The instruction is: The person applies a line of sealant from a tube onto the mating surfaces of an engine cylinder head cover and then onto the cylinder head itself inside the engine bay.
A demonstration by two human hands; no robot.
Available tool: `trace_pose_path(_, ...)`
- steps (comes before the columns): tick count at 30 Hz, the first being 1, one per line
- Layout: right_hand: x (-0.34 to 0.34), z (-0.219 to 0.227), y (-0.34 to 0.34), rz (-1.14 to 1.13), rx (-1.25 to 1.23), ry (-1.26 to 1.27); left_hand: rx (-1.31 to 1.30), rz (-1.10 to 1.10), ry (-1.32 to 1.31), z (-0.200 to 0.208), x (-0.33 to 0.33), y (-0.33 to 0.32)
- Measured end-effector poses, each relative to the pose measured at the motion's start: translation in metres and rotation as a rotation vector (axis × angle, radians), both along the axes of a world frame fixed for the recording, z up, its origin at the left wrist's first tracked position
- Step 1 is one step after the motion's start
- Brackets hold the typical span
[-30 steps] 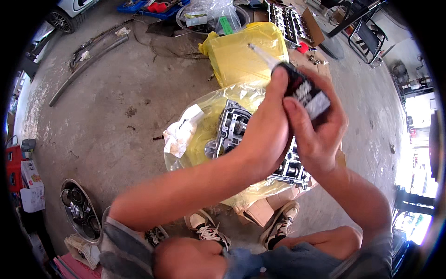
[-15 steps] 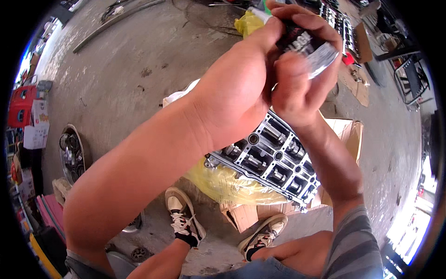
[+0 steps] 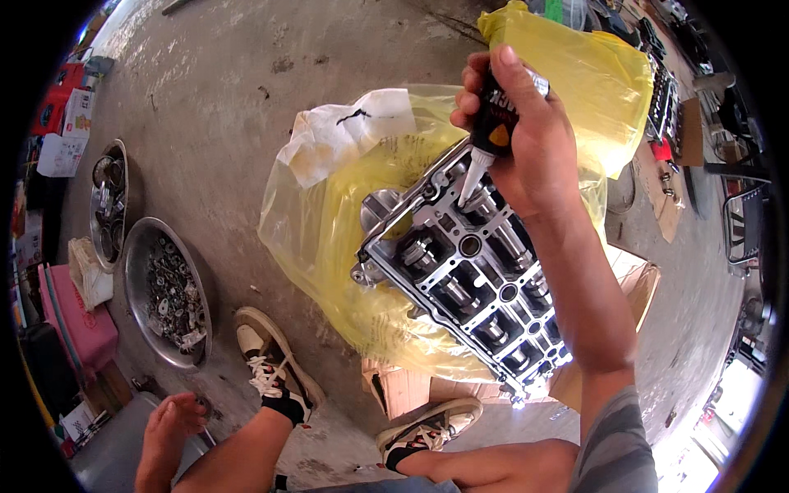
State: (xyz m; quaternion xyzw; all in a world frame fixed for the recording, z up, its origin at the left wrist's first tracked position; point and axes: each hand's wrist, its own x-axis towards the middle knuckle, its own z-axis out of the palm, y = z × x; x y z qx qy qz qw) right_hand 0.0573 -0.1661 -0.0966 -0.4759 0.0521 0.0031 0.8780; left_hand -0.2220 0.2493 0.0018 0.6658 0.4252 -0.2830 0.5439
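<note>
My right hand [image 3: 538,144] grips a black sealant tube [image 3: 495,123], its fingers wrapped round the body and the thumb laid along it. The tube points down, and its white tapered nozzle [image 3: 474,177] is over the upper end of a metal cylinder head [image 3: 440,275] with camshafts in it. Whether the tip touches the metal I cannot tell. Down at the lower left, my left hand [image 3: 171,423] is beside my left leg, fingers loosely bent and apart, with nothing visible in it. The cylinder head lies slanted on yellow plastic sheeting [image 3: 329,287] over cardboard [image 3: 403,388].
White paper [image 3: 353,131] with a black streak lies on the plastic's far side. Two metal bowls, one of small parts [image 3: 136,271] and one of larger round parts [image 3: 127,197], stand left. More yellow plastic [image 3: 608,82] and another engine part [image 3: 664,99] are at the far right.
Both hands were together on the tube at the top. My left hand has dropped to the lower left; my right hand has brought the tube down over the cylinder head, nozzle downward.
</note>
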Motion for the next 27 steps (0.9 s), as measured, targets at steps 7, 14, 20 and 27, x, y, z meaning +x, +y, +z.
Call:
trace_pose_path(7,0.013,-0.001,0.013,0.050,-0.084,0.025,-0.201,0.112,-0.097,-0.036,-0.012,-0.002)
trace_pose_path(14,0.046,-0.003,-0.035,-0.221,-0.182,0.013,-0.114,0.089,-0.033,-0.041,-0.018,0.043)
trace_pose_path(20,0.050,-0.004,-0.028,-0.380,-0.250,0.002,0.043,0.145,-0.024,-0.050,-0.014,0.035)
trace_pose_path(27,0.057,-0.011,-0.009,-0.519,-0.432,0.127,-0.232,0.069,0.049,-0.045,0.003,0.041)
